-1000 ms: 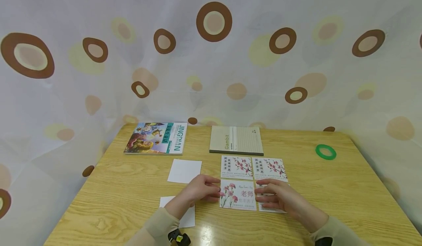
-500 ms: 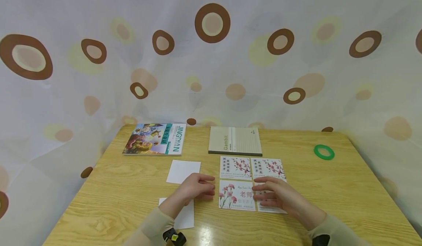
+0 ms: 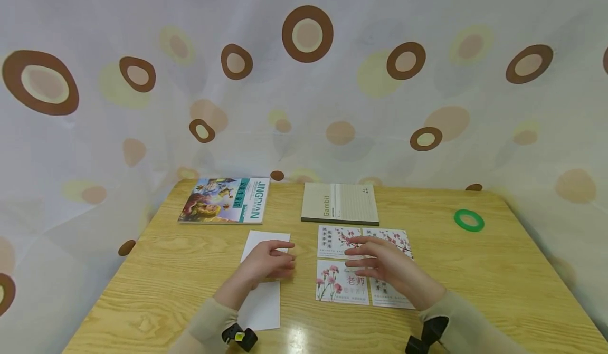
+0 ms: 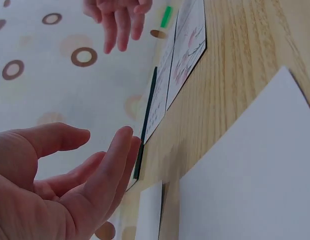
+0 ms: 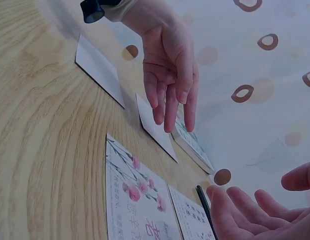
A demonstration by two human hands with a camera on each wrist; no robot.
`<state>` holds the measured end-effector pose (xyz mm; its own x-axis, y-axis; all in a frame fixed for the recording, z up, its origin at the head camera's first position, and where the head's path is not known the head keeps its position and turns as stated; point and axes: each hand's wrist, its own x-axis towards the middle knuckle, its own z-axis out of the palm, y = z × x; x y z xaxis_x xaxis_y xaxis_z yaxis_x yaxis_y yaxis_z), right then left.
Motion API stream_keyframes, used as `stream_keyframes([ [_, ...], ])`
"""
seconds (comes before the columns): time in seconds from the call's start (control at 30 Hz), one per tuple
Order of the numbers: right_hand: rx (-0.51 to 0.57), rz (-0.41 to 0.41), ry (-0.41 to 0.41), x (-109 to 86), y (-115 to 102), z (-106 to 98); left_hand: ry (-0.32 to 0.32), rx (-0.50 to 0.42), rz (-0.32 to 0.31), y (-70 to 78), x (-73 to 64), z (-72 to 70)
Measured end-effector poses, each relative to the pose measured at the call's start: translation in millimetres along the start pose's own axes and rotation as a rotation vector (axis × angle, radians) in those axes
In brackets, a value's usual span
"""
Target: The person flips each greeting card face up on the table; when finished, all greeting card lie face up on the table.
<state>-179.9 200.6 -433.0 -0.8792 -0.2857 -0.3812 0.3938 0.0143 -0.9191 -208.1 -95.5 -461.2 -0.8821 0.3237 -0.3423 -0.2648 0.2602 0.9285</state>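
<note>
My left hand (image 3: pixel 267 263) hovers over two blank white cards, the far card (image 3: pixel 258 238) and the near card (image 3: pixel 262 306); its fingers are loosely bent around nothing. Above the printed cards is my right hand (image 3: pixel 387 264), fingers spread and relaxed, holding nothing. Four-square, the printed cards lie flat: a pink carnation card (image 3: pixel 332 285) at near left, a blossom-branch card (image 3: pixel 332 242) at far left, another blossom card (image 3: pixel 399 240) at far right, and a partly covered card (image 3: pixel 387 296) at near right. In the left wrist view, a gap shows between the left fingers and the cards.
At the back left of the wooden table (image 3: pixel 166 290) lies a colourful book (image 3: pixel 223 200). A beige notebook (image 3: pixel 339 202) sits behind the printed cards. A green tape roll (image 3: pixel 468 220) rests toward the back right. A patterned curtain hangs behind.
Both hands have lifted away from the printed cards. The left hand has moved left over the blank cards, and the right hand has shifted left and farther from me. The cards stay in place.
</note>
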Motion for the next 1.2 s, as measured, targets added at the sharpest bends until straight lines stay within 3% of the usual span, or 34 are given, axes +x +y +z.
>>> stream_keyframes([
  [0.27, -0.011, -0.024, -0.033, 15.4, -8.5, 14.7, 0.071, 0.003, 0.044, 5.9, -4.5, -19.6],
  [0.5, -0.007, -0.034, -0.042, 28.7, -12.2, 32.9, 0.165, -0.003, 0.047, 7.3, -7.1, -37.8],
  [0.77, 0.021, -0.033, -0.036, 48.3, -10.1, 56.3, 0.217, 0.053, 0.037, 6.9, -11.1, -57.3],
  [1.0, 0.049, -0.004, 0.003, 56.2, -3.9, 75.4, 0.278, 0.078, -0.018, -1.9, -14.0, -64.6],
  [1.2, 0.055, -0.02, -0.027, 57.1, 0.1, 78.4, 0.29, 0.095, 0.004, -3.8, -14.0, -65.3],
])
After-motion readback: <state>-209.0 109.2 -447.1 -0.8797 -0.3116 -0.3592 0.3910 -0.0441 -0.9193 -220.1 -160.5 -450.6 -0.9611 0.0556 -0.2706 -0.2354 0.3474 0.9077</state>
